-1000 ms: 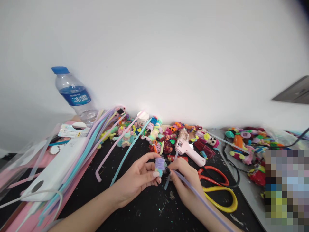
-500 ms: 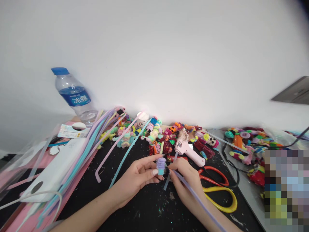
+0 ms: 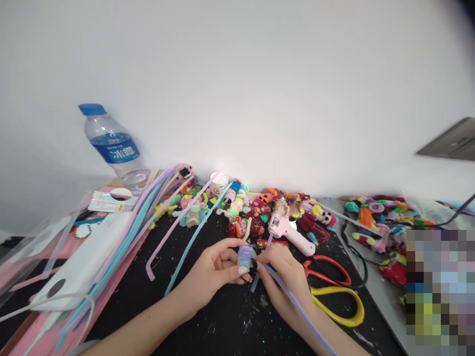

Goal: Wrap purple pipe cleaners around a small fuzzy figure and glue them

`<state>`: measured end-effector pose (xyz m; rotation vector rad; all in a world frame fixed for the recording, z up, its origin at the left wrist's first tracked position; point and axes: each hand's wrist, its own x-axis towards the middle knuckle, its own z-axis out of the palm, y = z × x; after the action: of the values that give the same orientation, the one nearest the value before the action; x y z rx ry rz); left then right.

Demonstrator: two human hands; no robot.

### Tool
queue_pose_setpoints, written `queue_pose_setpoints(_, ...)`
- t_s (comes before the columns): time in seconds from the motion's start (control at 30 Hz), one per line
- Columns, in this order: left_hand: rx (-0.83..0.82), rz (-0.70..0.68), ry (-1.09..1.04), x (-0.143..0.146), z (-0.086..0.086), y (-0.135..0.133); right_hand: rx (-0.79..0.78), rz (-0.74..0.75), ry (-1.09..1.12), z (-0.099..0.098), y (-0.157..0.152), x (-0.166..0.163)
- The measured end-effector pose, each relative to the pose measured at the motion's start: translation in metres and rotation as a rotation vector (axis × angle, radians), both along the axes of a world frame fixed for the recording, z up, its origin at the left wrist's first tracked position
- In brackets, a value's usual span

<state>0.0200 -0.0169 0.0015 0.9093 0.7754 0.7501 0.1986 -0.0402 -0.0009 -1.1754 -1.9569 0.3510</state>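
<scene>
My left hand (image 3: 217, 264) pinches a small coil of wound pipe cleaner (image 3: 244, 256), lavender above and light blue below, with a black part at its lower right. My right hand (image 3: 280, 269) is closed close against the coil's right side. Its fingers grip a long lavender pipe cleaner (image 3: 293, 295), whose tail runs down over my right forearm. Where the strand meets the coil is partly hidden by my fingertips. Just behind my right hand lies a pale pink hot glue gun (image 3: 295, 237) with a clear glue stick in it.
Scissors with a red and a yellow handle (image 3: 352, 314) lie to the right. Pastel pipe cleaners (image 3: 126, 252) spread over white packaging at left, near a leaning water bottle (image 3: 111, 143). Finished fuzzy figures (image 3: 193, 210) line the wall. A black cable (image 3: 356, 247) curves at right.
The coil and my left hand have shifted slightly left, and the coil has turned a little. My right hand has moved slightly left with the lavender pipe cleaner.
</scene>
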Motion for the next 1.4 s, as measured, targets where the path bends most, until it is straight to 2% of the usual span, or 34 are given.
queue_pose_setpoints(0.33, -0.029, -0.006, 0.004, -0.0001, 0.0001, -0.0013, -0.005, -0.005, -0.01, 0.0013, -0.0005, 0.0008)
queue_pose_setpoints(0.63, -0.076, -0.004, -0.011, -0.0008, 0.0032, -0.0019, 0.072, 0.008, 0.0, -0.0063, 0.0046, 0.0037)
queue_pose_setpoints(0.97, -0.067, 0.012, 0.004, -0.0005, 0.0026, -0.0013, -0.025, -0.028, 0.022, 0.0022, -0.0019, 0.0)
queue_pose_setpoints(1.23, -0.086, -0.01, -0.015, -0.0012, 0.0063, -0.0024, 0.039, -0.003, 0.026, -0.0015, 0.0019, 0.0027)
queue_pose_setpoints(1.4, -0.079, -0.017, -0.009, -0.0021, 0.0068, -0.0031, 0.002, -0.025, 0.03, 0.0001, 0.0007, 0.0031)
